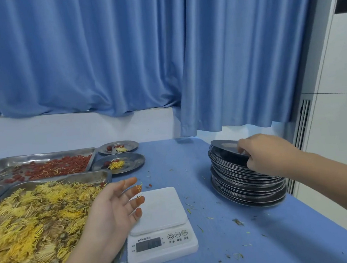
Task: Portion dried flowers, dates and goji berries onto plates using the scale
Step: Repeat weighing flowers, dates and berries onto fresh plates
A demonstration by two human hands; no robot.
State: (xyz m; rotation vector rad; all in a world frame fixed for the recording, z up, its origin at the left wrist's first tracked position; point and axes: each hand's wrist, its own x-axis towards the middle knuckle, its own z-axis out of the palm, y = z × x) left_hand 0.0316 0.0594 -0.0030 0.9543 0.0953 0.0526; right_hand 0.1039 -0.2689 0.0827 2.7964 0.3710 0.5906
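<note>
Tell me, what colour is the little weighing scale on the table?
The scale is white, with a grey display; the head view shows it clearly.

A blue curtain [119,52] hangs in folds well beyond the left fingers [131,181] and the right fingers [253,165], filling the background. Under its hem, beyond the left fingers, runs a white ledge [63,130]. To the right of the right fingers stands a tall white unit [339,116] with a dark slatted grille [303,124] on its side. A blue cloth [272,238] lies beneath both sets of fingers. Small dry scraps [237,222] are scattered on it, nearer than the right fingers.
</note>
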